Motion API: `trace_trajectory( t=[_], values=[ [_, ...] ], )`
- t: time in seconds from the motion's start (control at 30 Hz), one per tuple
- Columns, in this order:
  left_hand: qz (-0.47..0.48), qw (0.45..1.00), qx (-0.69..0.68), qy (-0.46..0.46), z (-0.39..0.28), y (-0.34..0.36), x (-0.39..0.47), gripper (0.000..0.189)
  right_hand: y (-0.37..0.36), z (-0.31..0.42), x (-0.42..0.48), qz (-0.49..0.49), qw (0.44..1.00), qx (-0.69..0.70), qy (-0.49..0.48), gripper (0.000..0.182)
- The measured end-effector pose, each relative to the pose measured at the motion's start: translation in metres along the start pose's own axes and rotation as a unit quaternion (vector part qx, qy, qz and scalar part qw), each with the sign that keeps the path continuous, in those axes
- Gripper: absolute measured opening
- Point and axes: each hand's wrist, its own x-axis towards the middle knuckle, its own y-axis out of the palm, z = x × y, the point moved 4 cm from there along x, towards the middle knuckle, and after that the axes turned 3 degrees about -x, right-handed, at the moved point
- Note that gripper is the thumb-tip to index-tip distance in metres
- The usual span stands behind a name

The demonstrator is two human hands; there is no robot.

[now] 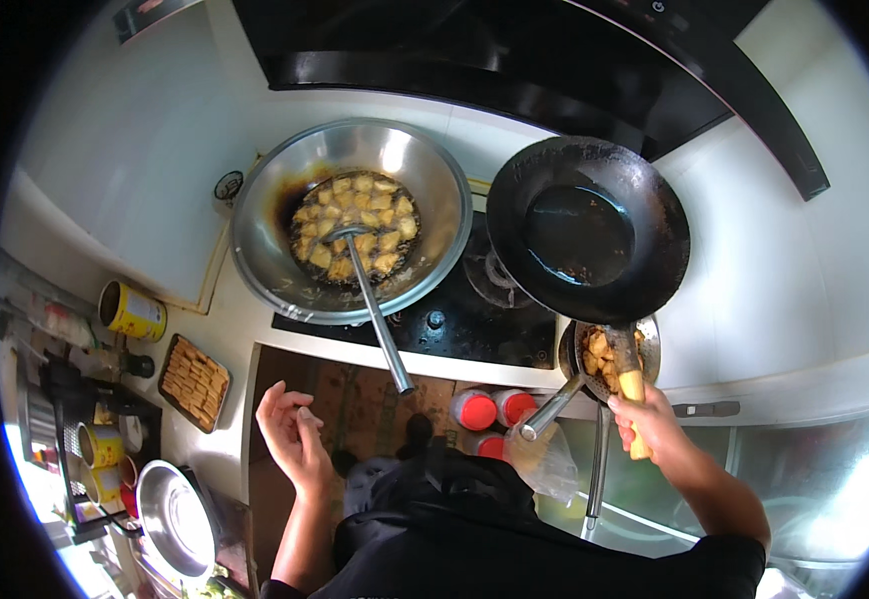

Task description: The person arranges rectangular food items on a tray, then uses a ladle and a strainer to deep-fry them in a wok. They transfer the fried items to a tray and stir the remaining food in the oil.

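Observation:
My right hand [655,427] grips the yellow wooden handle [631,385] of a black wok [513,217]. The wok has dark oil [580,236] and a few crumbs in its bottom. Partly hidden under the handle is a perforated metal strainer [652,344] with fried golden pieces [598,356] in it. My left hand [296,442] holds nothing, its fingers loosely bent and apart in front of the counter. Beyond it stands a wide stainless steel basin [434,180], where several golden chunks [363,198] lie in dark oil. A long-handled metal ladle or skimmer [374,314] rests in the basin.
Below the wok is a black gas stove [434,337]; a range hood [494,67] hangs above. At left are a tray of brown oblong pieces [193,382], a yellow tin [142,314] and a steel bowl [176,520]. Red-lidded jars [477,412] stand on the floor.

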Motion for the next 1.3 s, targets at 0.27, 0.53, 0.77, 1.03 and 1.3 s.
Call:
trace_trajectory(
  t=[0.27, 0.53, 0.77, 1.03, 1.3],
  values=[
    [-0.038, 0.999, -0.011, 0.017, -0.001, -0.064, -0.011, 0.045, 0.078, 0.007, -0.058, 0.117, 0.991, -0.041, -0.051, 0.019],
    [-0.177, 0.984, 0.006, 0.032, -0.008, -0.217, -0.057, 0.045, 0.209, -0.008, -0.090, 0.266, 0.960, -0.067, -0.053, 0.024],
    [-0.309, 0.950, 0.046, -0.008, -0.011, -0.334, -0.119, 0.043, 0.322, -0.008, -0.122, 0.366, 0.921, -0.128, -0.028, 0.024],
    [-0.396, 0.916, 0.064, -0.025, -0.007, -0.429, -0.174, 0.041, 0.420, -0.025, -0.142, 0.395, 0.896, -0.201, 0.000, 0.024],
    [-0.419, 0.904, 0.075, -0.029, 0.002, -0.489, -0.196, 0.042, 0.467, -0.042, -0.157, 0.352, 0.897, -0.268, 0.025, 0.026]
  ],
)
